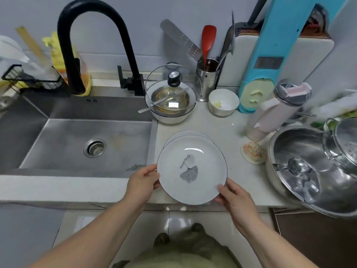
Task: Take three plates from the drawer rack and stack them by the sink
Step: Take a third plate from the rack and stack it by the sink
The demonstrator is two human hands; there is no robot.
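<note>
White porcelain, rimmed with a thin dark line: a plate (192, 170) is held by both hands above the front edge of the desk (218, 128), just right of the steel sink (77, 140). The left hand (143, 182) has its fingers closed on the plate's left rim; the right hand (234, 198) has its fingers closed on the lower right rim. A grey leaf and a line of script, too small to read, mark the plate's middle. Behind and under it a second plate (185, 134) lies on the desk, mostly covered.

Further back, a white bowl (170, 117) holds a steel bowl with a utensil across it, a glass lid (172, 88) leaning over both. A small white bowl (223, 102) holds a pale scrap. A steel utensil holder (206, 78) carries a red spatula (207, 40). At right, a large steel basin (309, 171) holds a ladle.
</note>
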